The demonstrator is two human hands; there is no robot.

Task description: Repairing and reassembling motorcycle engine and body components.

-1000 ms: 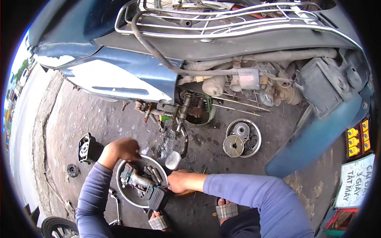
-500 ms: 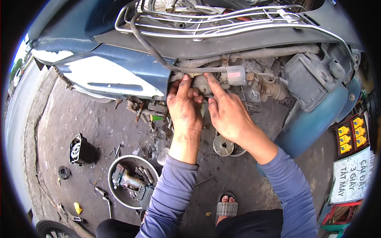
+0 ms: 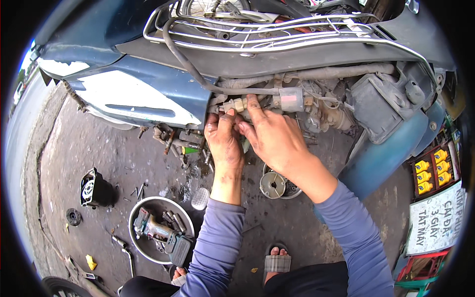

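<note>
A motorbike with its side cover off lies across the view, its engine-side parts bare. At a cream plastic connector [image 3: 234, 105] under a grey hose [image 3: 190, 64], both hands meet. My left hand [image 3: 225, 143] is closed, fingers curled, thumb tip at the connector's lower edge; whatever lies inside the fingers is hidden. My right hand [image 3: 279, 138] stretches its index finger to the connector's right end, just below the hose. Its thumb points at the left fingers, and its other fingers are tucked out of sight. Right of them sits a grey box-shaped part [image 3: 291, 100] on the hose's end.
A metal bowl [image 3: 133, 232] holds a power tool [image 3: 161, 230] and sockets. Around it lie a black housing [image 3: 96, 190], a ratchet-like tool [image 3: 126, 250] and small bolts. A round metal part [image 3: 272, 185] rests below my right hand. Yellow bottles [image 3: 424, 175] and a sign stand at right.
Both hands have come down slightly from the hose, and the cream connector now shows between it and my fingers. My right thumb has moved closer to the left fingers. The view has shifted a little.
</note>
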